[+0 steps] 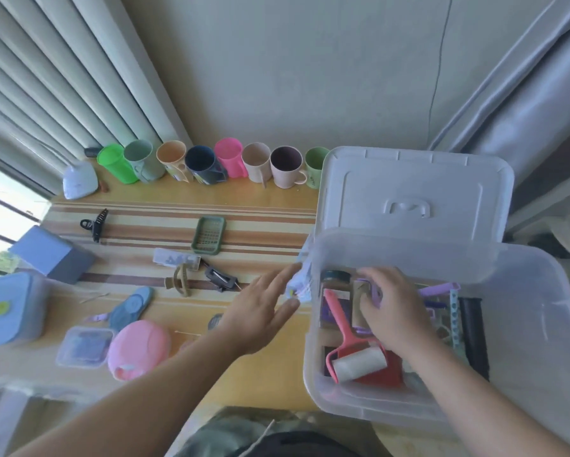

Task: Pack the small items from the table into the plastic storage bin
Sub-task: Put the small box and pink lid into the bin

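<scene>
Translucent plastic storage bin (537, 324) sits at the counter's right edge, its white lid (415, 192) propped upright behind it. Inside: a coral-pink lint roller (352, 351), a dark-lidded jar (336, 278), purple and black pieces. Right hand (392, 305) is inside the bin, grip curled round a small purple-edged object (374, 291). Left hand (260, 311) hovers beside the bin's outer wall, fingers spread, fingertips at a pale crumpled packet (298, 282); whether they hold it cannot be told. Striped wooden counter (260, 225) carries a green soap tray (209, 234), a black hair claw (95, 222), a pink oval case (138, 349) and a row of coloured cups (211, 163).
</scene>
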